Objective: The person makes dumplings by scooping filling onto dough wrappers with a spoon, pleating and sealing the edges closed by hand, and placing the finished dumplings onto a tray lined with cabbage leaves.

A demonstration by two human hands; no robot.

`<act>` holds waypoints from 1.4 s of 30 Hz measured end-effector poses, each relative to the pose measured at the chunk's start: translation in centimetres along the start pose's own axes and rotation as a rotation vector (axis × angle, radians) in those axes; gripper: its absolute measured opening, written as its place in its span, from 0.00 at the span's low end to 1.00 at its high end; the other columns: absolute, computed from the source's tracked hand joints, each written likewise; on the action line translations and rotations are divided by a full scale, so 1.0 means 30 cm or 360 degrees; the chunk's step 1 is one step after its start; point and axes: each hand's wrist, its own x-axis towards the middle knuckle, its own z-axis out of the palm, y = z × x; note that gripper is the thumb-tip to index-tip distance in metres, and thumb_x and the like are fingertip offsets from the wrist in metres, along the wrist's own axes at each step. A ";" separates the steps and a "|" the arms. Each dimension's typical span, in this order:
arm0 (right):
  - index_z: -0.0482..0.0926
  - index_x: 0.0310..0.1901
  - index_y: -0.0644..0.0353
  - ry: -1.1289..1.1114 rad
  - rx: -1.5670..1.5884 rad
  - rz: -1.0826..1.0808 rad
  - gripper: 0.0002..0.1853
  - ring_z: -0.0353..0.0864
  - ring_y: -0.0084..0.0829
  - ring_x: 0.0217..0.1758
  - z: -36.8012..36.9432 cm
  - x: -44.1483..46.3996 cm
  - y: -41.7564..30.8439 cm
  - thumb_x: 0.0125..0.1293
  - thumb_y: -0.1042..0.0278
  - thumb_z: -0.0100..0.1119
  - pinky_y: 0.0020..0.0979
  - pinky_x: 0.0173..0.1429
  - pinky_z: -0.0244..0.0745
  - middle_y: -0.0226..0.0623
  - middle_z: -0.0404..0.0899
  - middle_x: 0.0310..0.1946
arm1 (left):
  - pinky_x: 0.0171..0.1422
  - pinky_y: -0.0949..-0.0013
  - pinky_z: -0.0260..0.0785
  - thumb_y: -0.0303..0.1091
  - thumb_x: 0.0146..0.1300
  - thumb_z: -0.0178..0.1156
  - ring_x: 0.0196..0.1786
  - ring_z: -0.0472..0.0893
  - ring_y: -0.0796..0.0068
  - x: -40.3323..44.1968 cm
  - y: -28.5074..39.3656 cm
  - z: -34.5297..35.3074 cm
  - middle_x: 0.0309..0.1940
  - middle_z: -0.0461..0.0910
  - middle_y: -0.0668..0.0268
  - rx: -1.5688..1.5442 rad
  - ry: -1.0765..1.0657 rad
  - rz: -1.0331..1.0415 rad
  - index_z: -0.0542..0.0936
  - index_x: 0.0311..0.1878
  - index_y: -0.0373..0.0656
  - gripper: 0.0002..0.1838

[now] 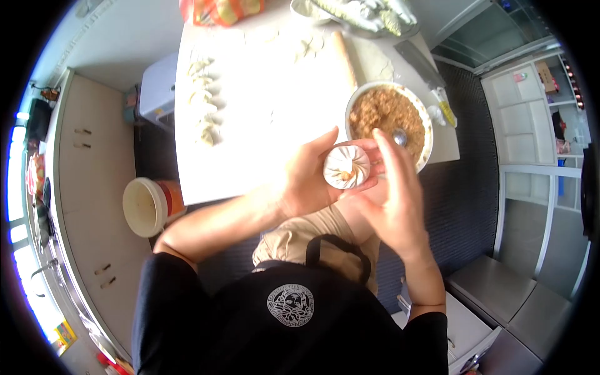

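Note:
A round white bun [347, 167] with pleats gathered at the top rests in my left hand [306, 178]. A little brown filling shows at the pleats. My left fingers pass behind and under the bun, with the thumb raised along its far left side. My right hand [400, 203] is just to the right, fingers stretched and thumb apart; whether it touches the bun's edge I cannot tell. Right behind my hands stands a white bowl [427, 156] of brown minced filling [381, 112]. A metal spoon [399, 137] sits in the filling.
On the white table [250, 162] are a row of shaped dough pieces [203, 106], flat dough rounds [307, 47], a rolling pin [344, 59], a wide blade [420, 64] and a heaped bowl [362, 15]. A bucket [145, 206] stands on the floor at left.

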 end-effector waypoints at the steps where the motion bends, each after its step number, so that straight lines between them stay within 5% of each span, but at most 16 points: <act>1: 0.60 0.70 0.71 0.0008 -0.0043 0.0011 0.50 0.69 0.50 0.68 0.023 0.022 -0.008 0.51 0.53 0.76 0.48 0.72 0.65 0.55 0.67 0.65 | 0.73 0.53 0.65 0.52 0.79 0.27 0.64 0.74 0.59 0.004 -0.002 0.028 0.58 0.75 0.49 -0.0053 0.0064 0.0155 0.68 0.65 0.32 0.33; 2: 0.56 0.71 0.72 0.0091 -0.0031 -0.0082 0.53 0.64 0.53 0.72 0.057 0.044 0.004 0.52 0.49 0.74 0.52 0.75 0.59 0.57 0.62 0.69 | 0.70 0.54 0.67 0.51 0.79 0.36 0.62 0.76 0.62 0.048 -0.005 -0.061 0.58 0.77 0.59 -0.0277 -0.0437 0.0160 0.70 0.64 0.40 0.27; 3: 0.57 0.71 0.72 0.0115 -0.0134 -0.0138 0.51 0.62 0.54 0.73 0.074 0.069 0.006 0.54 0.51 0.73 0.52 0.76 0.57 0.58 0.61 0.69 | 0.72 0.53 0.65 0.52 0.78 0.37 0.65 0.74 0.63 0.081 0.001 -0.104 0.63 0.74 0.61 -0.0312 -0.0581 0.0155 0.70 0.65 0.43 0.26; 5: 0.57 0.70 0.72 0.0122 -0.0062 -0.0165 0.49 0.62 0.55 0.73 0.088 0.122 0.013 0.54 0.55 0.73 0.53 0.76 0.56 0.59 0.63 0.68 | 0.74 0.52 0.62 0.53 0.78 0.36 0.69 0.69 0.64 0.080 0.003 0.003 0.68 0.69 0.61 -0.0048 -0.0109 0.0407 0.68 0.68 0.43 0.28; 10: 0.68 0.66 0.65 0.0174 -0.0013 -0.0277 0.33 0.69 0.52 0.67 0.074 0.245 0.085 0.57 0.72 0.68 0.47 0.71 0.65 0.50 0.70 0.63 | 0.77 0.56 0.56 0.49 0.79 0.36 0.72 0.65 0.64 0.166 0.078 0.023 0.70 0.65 0.62 -0.0118 -0.0381 0.0565 0.64 0.71 0.46 0.26; 17: 0.66 0.67 0.65 0.0144 0.0230 -0.0258 0.40 0.72 0.49 0.64 0.002 0.453 0.180 0.54 0.64 0.74 0.42 0.67 0.68 0.49 0.74 0.60 | 0.74 0.54 0.62 0.48 0.79 0.38 0.63 0.73 0.61 0.328 0.275 0.017 0.60 0.74 0.59 -0.0238 -0.0710 0.0558 0.70 0.64 0.43 0.23; 19: 0.65 0.66 0.68 0.0263 0.0175 -0.0308 0.39 0.74 0.45 0.64 -0.020 0.516 0.244 0.59 0.56 0.72 0.42 0.68 0.69 0.52 0.73 0.60 | 0.74 0.53 0.63 0.48 0.78 0.41 0.62 0.74 0.57 0.359 0.365 0.088 0.59 0.74 0.55 -0.0077 -0.0496 0.0731 0.70 0.60 0.39 0.23; 22: 0.68 0.65 0.69 0.0233 0.0417 0.0088 0.32 0.73 0.45 0.67 -0.054 0.609 0.354 0.69 0.52 0.61 0.42 0.67 0.73 0.54 0.72 0.63 | 0.74 0.50 0.64 0.41 0.77 0.43 0.64 0.71 0.51 0.433 0.548 0.149 0.62 0.68 0.47 -0.0080 -0.0353 0.0907 0.67 0.56 0.33 0.19; 28: 0.71 0.63 0.66 0.0274 0.0782 0.0397 0.25 0.75 0.39 0.65 -0.141 0.679 0.571 0.69 0.63 0.63 0.36 0.62 0.75 0.49 0.75 0.61 | 0.68 0.37 0.70 0.29 0.71 0.52 0.63 0.70 0.44 0.669 0.937 0.295 0.56 0.65 0.42 0.0349 0.0040 0.1125 0.60 0.58 0.26 0.20; 34: 0.74 0.60 0.66 0.0241 0.0814 0.0595 0.21 0.81 0.32 0.57 -0.173 0.593 0.723 0.68 0.68 0.62 0.31 0.54 0.78 0.44 0.78 0.57 | 0.63 0.44 0.77 0.27 0.69 0.56 0.60 0.73 0.46 0.917 1.215 0.336 0.58 0.62 0.46 0.0804 -0.0063 0.0462 0.60 0.59 0.29 0.21; 42: 0.76 0.58 0.67 0.0122 0.0791 0.0702 0.17 0.82 0.28 0.53 -0.204 0.509 0.769 0.69 0.73 0.59 0.27 0.53 0.80 0.43 0.81 0.49 | 0.57 0.57 0.84 0.35 0.71 0.58 0.55 0.79 0.50 1.138 1.205 0.388 0.54 0.72 0.46 0.1580 0.0049 0.0108 0.66 0.57 0.30 0.21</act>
